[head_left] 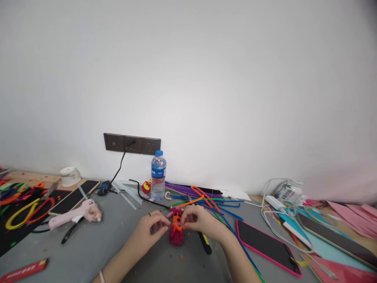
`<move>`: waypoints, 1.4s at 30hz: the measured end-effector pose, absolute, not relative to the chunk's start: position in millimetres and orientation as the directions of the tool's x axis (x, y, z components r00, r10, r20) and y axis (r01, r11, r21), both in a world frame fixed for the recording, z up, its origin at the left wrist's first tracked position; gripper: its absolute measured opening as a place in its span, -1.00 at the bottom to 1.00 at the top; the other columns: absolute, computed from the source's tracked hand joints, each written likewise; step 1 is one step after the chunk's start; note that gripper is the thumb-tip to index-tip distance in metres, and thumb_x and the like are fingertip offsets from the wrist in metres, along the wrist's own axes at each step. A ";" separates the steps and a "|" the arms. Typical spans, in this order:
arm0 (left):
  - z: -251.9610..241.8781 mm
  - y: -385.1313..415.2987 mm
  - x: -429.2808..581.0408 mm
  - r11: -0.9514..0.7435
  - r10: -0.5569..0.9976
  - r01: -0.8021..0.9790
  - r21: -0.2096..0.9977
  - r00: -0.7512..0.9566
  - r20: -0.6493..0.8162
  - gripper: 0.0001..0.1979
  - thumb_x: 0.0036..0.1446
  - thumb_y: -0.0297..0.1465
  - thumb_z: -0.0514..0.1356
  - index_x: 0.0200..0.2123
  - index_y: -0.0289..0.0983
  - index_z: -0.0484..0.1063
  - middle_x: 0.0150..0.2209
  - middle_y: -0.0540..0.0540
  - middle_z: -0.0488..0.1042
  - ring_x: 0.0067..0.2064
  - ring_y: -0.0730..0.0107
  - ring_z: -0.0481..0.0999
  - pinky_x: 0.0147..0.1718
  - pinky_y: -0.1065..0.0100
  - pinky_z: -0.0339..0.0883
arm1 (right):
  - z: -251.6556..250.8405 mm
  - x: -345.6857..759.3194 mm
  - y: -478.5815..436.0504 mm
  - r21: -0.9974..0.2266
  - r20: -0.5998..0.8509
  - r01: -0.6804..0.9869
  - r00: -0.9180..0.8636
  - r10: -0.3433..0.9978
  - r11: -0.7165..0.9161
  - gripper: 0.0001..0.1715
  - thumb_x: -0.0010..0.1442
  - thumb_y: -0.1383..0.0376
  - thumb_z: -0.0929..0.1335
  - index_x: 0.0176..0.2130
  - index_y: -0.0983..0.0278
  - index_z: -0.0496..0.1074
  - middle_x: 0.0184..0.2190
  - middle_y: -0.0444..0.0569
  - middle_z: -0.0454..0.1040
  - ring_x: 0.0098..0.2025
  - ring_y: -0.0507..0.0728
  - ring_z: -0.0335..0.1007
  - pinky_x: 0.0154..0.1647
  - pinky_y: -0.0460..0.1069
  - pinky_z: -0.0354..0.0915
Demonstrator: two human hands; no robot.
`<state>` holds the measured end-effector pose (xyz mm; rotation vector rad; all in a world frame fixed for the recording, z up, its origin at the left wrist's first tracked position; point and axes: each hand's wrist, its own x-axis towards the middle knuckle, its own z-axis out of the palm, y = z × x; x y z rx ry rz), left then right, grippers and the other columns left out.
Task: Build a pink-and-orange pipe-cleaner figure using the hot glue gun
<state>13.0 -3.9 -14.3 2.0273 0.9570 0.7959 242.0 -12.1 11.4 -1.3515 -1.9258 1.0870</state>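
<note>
A small dark red fuzzy figure [176,236] stands on the grey table [118,243] in front of me. An orange pipe cleaner [177,225] is looped around its upper part. My left hand [153,228] pinches at the figure's left side, fingers closed. My right hand [196,221] pinches the orange pipe cleaner at the figure's right side, fingers curled. A long orange pipe cleaner [203,198] lies just behind my hands.
A water bottle [158,175] stands behind, by a pile of pipe cleaners [200,193]. A pink glue gun [73,215] and a phone [75,196] lie left; a pink-cased phone [266,246] and cables [273,212] right. A black-and-yellow tool [205,242] lies under my right wrist.
</note>
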 end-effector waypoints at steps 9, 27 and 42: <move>-9.0 -9.1 14.3 -0.434 0.795 0.403 0.806 0.593 0.131 -0.70 0.11 -0.45 0.14 -0.08 -0.21 0.49 -0.20 -0.10 0.48 -0.27 0.34 0.46 -0.33 0.42 0.27 | 3.1 242.5 -10.9 -0.860 -0.041 0.485 -0.377 0.925 0.159 -0.96 -0.01 0.38 0.42 -0.44 0.27 0.53 -0.58 -0.18 0.38 -0.55 0.00 0.14 -0.54 -0.13 0.05; -15.8 -3.7 14.0 -0.462 0.820 0.374 0.804 0.526 0.227 -0.95 0.06 -0.41 0.21 -0.38 -0.24 0.48 -0.38 -0.04 0.49 -0.35 0.35 0.44 -0.39 0.43 0.23 | 15.8 221.0 -20.0 -0.855 0.123 0.421 -0.403 0.907 0.303 -0.89 0.04 0.46 0.36 -0.41 0.27 0.47 -0.46 -0.15 0.39 -0.45 0.02 0.23 -0.46 -0.14 0.14; -29.4 19.0 6.8 -0.298 0.929 0.307 0.904 0.311 0.201 -0.77 0.07 -0.20 0.16 -0.43 -0.25 0.40 -0.43 -0.01 0.44 -0.45 0.40 0.34 -0.46 0.44 0.20 | -18.1 287.5 9.2 -0.661 0.367 0.710 0.023 0.930 0.243 -0.83 0.12 0.36 0.25 -0.37 0.25 0.43 -0.35 -0.02 0.50 -0.28 0.16 0.41 -0.23 0.01 0.30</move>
